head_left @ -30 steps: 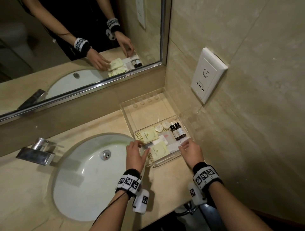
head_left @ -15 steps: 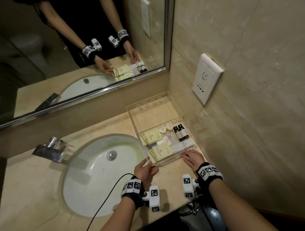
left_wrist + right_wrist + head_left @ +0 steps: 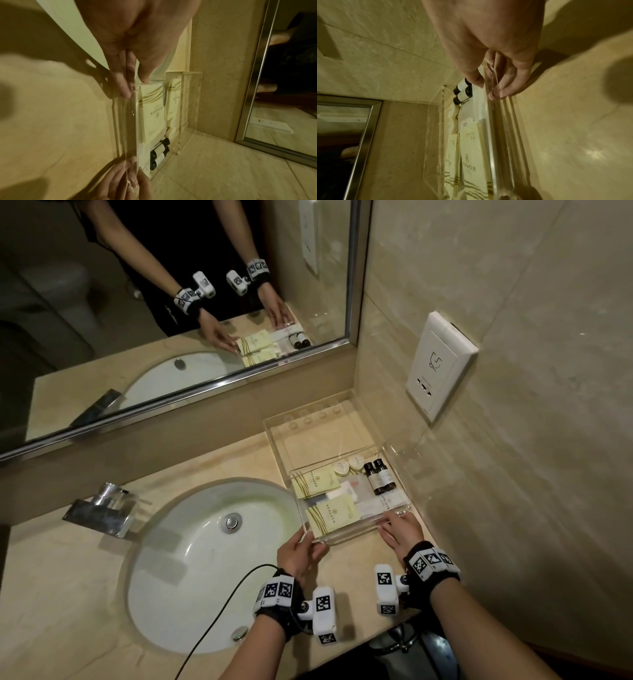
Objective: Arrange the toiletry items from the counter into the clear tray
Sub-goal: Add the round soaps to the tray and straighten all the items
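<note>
The clear tray (image 3: 347,537) sits on the counter in the corner by the right wall. It holds two yellow packets (image 3: 330,513), several white sachets (image 3: 387,501), two round soaps (image 3: 342,469) and two dark bottles (image 3: 378,475). My left hand (image 3: 305,542) pinches the tray's near wall at its left corner, thumb inside and fingers outside (image 3: 135,86). At the right end of that wall my right hand (image 3: 399,527) pinches it the same way (image 3: 491,88). Both wrist views show the near wall (image 3: 128,121) (image 3: 501,135) edge-on with the bottles (image 3: 159,152) (image 3: 462,92) behind it.
An empty clear acrylic section (image 3: 308,422) lies behind the tray against the mirror ledge. The white sink basin (image 3: 212,559) and chrome faucet (image 3: 102,508) are to the left. A wall socket (image 3: 438,364) sits on the right wall. A black cable (image 3: 222,611) trails from my left wrist.
My left hand has left the packets inside the tray and taken hold of the near left corner. My right hand has stayed at the near right edge. The head view has pulled back.
</note>
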{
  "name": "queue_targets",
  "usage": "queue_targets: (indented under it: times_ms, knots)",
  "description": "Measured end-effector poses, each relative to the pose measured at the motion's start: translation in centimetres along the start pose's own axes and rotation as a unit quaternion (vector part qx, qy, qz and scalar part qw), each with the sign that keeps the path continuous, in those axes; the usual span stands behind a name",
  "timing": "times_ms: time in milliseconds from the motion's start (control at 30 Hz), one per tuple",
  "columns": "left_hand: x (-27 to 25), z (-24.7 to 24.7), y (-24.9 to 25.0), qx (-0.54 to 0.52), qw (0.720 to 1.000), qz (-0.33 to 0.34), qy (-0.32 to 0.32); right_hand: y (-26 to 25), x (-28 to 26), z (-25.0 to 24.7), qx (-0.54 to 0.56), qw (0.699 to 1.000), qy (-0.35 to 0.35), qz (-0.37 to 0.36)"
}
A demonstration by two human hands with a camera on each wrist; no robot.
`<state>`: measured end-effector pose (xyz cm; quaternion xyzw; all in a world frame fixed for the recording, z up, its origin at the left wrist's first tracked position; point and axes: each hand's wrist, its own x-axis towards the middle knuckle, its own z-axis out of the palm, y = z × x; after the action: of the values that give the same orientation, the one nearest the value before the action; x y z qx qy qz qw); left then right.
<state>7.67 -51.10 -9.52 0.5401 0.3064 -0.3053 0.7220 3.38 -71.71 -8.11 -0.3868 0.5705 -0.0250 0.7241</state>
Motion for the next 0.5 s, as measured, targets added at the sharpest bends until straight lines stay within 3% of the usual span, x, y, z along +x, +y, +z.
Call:
queue_targets:
  times_ms: [500]
  knots:
    - [1.8,1.2,2.2,0.03,0.999,0.013,0.021,-2.3,1.3,3.0,-0.024,0.999,-0.014,-0.015]
